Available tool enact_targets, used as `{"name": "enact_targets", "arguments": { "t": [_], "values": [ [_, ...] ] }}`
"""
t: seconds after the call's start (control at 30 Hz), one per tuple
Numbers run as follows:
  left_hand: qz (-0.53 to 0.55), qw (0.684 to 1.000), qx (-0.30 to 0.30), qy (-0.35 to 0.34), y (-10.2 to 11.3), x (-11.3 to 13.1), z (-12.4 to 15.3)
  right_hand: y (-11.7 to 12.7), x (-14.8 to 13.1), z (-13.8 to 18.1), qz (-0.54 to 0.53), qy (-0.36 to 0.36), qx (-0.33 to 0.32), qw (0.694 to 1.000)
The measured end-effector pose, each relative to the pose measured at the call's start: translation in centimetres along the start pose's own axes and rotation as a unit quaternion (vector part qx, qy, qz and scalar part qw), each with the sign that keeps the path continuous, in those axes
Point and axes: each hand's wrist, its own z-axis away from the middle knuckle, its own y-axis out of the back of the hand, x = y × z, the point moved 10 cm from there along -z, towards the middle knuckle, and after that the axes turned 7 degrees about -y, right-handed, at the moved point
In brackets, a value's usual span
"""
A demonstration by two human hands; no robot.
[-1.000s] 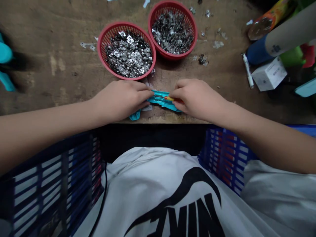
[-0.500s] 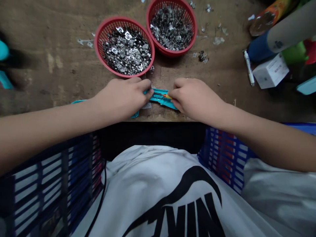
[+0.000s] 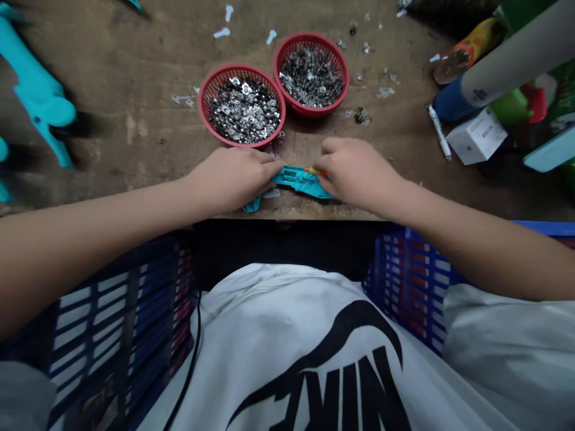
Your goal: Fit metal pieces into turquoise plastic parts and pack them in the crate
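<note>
A teal plastic part (image 3: 296,179) lies near the front edge of the wooden table (image 3: 135,131). My left hand (image 3: 231,179) is closed on its left end, fingers curled over it. My right hand (image 3: 354,173) grips its right end, where a small orange-yellow piece (image 3: 312,171) shows at the fingertips. Just behind my hands stand two red baskets: the left basket (image 3: 204,96) holds several flat shiny metal pieces, the right basket (image 3: 344,78) holds several smaller metal bits.
Teal plastic parts (image 3: 38,96) lie at the far left. A white pen (image 3: 438,133), a white box (image 3: 477,136), a blue-ended tube (image 3: 503,66) and bottles crowd the right side. Blue crates (image 3: 413,281) flank my lap. Loose metal bits (image 3: 362,115) are scattered near the baskets.
The view has tilted up and back, so more of the table's far side shows. My hands stay on the teal part, barely shifted.
</note>
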Motion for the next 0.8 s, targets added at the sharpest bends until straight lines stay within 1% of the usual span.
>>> {"name": "enact_targets", "arguments": {
  "t": [0.1,0.17,0.2,0.23,0.3,0.37,0.43,0.5,0.6,0.7,0.8],
  "values": [
    [-0.003,1.000,-0.009,0.028,-0.3,-0.5,0.1,0.8,4.0,-0.9,-0.018,-0.009,0.062,0.998],
    [-0.016,1.000,-0.017,0.020,-0.3,-0.1,0.0,0.4,5.7,-1.5,-0.021,-0.024,0.068,0.997],
    [-0.024,0.999,-0.020,0.009,-0.3,0.2,0.0,0.1,6.0,-1.8,-0.018,-0.033,0.062,0.997],
    [-0.030,0.999,-0.020,-0.002,-0.3,0.5,-0.1,-0.1,5.9,-1.9,-0.012,-0.040,0.056,0.998],
    [-0.036,0.999,-0.014,-0.016,-0.2,0.8,-0.1,-0.1,4.3,-1.8,0.002,-0.038,0.048,0.998],
    [-0.034,0.999,-0.001,-0.016,-0.1,0.6,-0.1,0.2,1.5,-1.2,0.014,-0.003,0.047,0.999],
    [-0.031,0.999,0.006,-0.009,-0.1,0.4,-0.1,0.2,-1.3,-0.4,0.021,0.047,0.043,0.998],
    [-0.032,0.999,0.006,-0.005,-0.1,0.2,-0.2,-0.2,-3.1,0.2,0.027,0.083,0.038,0.995],
    [-0.031,0.999,0.004,-0.008,-0.2,0.2,-0.4,-0.8,-3.7,0.6,0.034,0.096,0.040,0.994],
    [-0.024,1.000,0.006,-0.013,-0.5,0.1,-0.5,-0.9,-3.5,0.4,0.039,0.093,0.042,0.994],
    [-0.014,1.000,0.008,-0.019,-0.7,0.0,-0.4,-0.7,-3.3,0.3,0.031,0.090,0.030,0.995]
  ]
}}
